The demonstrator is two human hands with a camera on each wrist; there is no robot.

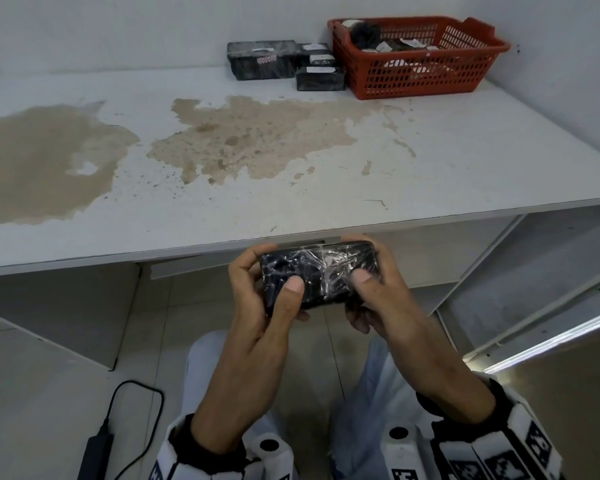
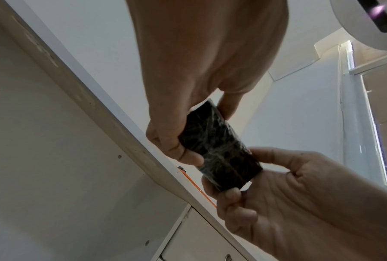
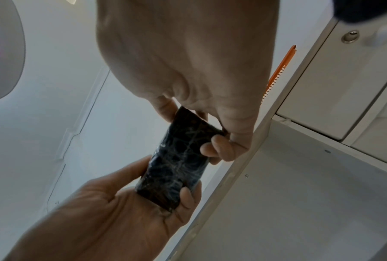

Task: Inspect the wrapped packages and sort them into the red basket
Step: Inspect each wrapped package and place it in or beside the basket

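Gripping a small black rectangular package wrapped in clear crinkled film (image 1: 317, 273), the left hand (image 1: 260, 299) and right hand (image 1: 378, 292) each clasp one end, thumbs on top. It hangs just off the near edge of the stained white table (image 1: 291, 202), long axis running left to right; no label shows. At the far right corner sits a red plastic lattice basket (image 1: 420, 60) holding wrapped items, with three black wrapped packages (image 1: 262, 60) bearing unreadable white labels just left of it.

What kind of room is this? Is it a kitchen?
Probably not a kitchen. It looks like a plain workroom for sorting parcels: a stained white table, black wrapped packages stacked by the wall, and a red basket holding more.
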